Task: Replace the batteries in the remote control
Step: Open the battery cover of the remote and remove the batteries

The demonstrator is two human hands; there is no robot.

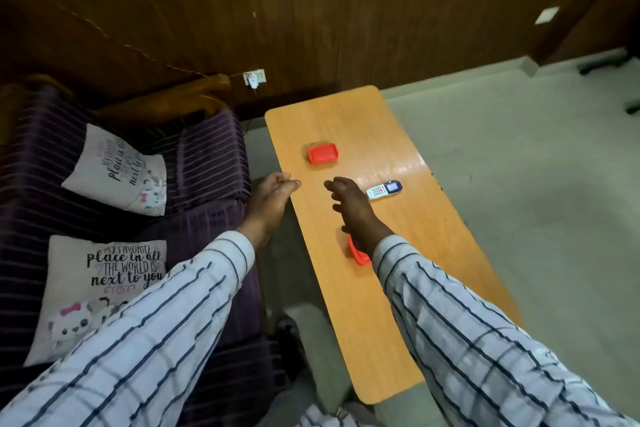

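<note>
A small white remote control [383, 189] with a blue screen end lies face up on the long wooden table [408, 246]. My right hand [349, 204] hovers over the table just left of the remote, fingers spread, holding nothing and apart from the remote. My left hand [272, 199] is at the table's left edge with its fingers loosely curled and nothing visible in it. A red tray [322, 152] sits farther back on the table. A second red tray [358, 253] shows partly from under my right wrist. No batteries can be seen.
A purple striped sofa [207, 163] with two printed cushions [117, 170] stands left of the table, with a narrow gap between them. Grey floor [519, 166] lies to the right. A wood-panelled wall with a socket [254, 77] is behind.
</note>
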